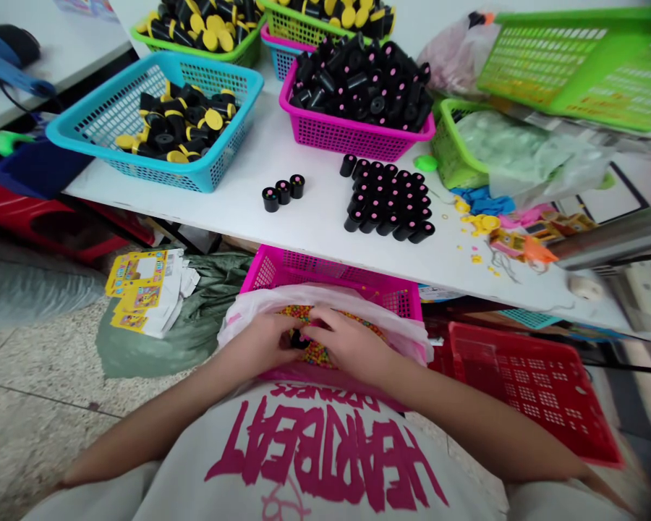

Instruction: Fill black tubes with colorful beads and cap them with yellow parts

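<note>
My left hand [268, 338] is closed around a small black cylinder [299, 340] above an open white plastic bag [233, 312]. A pink spot shows at the cylinder's end. My right hand [350, 344] meets it from the other side, thumb and fingertips pinched at that end; they hide part of it. Under both hands the bag holds many tiny multicoloured beads [319, 354]. The bag lines a pink basket [330, 268] at my lap, partly beneath the table edge.
On the white table [239, 217] stand three black cylinders [283, 192] and a block of several pink-dotted ones [390, 199]. Behind are a magenta basket [352, 134] of black cylinders and a blue basket [141, 163] of yellow-capped ones. A red crate [537, 391] sits lower right.
</note>
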{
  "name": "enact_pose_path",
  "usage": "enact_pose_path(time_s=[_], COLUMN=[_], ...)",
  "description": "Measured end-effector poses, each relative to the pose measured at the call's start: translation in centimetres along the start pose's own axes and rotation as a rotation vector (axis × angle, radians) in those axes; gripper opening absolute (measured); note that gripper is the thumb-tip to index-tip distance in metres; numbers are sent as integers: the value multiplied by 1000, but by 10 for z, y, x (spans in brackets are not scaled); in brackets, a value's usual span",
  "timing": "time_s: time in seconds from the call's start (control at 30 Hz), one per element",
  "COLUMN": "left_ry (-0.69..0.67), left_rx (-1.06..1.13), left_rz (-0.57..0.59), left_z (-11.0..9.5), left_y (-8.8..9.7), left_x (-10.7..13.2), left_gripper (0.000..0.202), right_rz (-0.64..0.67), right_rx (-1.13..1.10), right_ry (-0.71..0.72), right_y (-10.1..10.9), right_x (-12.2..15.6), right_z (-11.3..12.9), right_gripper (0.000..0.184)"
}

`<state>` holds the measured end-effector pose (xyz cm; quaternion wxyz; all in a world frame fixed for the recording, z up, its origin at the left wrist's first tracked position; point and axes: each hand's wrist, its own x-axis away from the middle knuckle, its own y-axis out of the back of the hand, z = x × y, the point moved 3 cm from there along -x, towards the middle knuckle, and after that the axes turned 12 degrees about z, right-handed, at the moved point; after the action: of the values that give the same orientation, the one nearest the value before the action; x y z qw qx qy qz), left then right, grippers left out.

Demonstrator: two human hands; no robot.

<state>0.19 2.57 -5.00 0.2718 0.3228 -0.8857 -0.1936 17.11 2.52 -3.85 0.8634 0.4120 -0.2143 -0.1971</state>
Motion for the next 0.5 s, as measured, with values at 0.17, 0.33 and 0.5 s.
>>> enact_pose_path(time_s=[0.17,0.33,0.5], left_ry=[-35,-58,21], left_rx=[17,39,44], left_rz=[-40,-92,-315], left_z=[0,-9,-17], left_y=[0,5,54], left_x=[0,9,23], left_gripper=[16,24,33], right_rz=[-43,-117,116], right_rx=[-222,-82,-31], right_ry=[-118,-29,-264], right_y=[13,35,3], right_x=[2,16,24], right_z=[7,2,-31], right_gripper=[21,34,25])
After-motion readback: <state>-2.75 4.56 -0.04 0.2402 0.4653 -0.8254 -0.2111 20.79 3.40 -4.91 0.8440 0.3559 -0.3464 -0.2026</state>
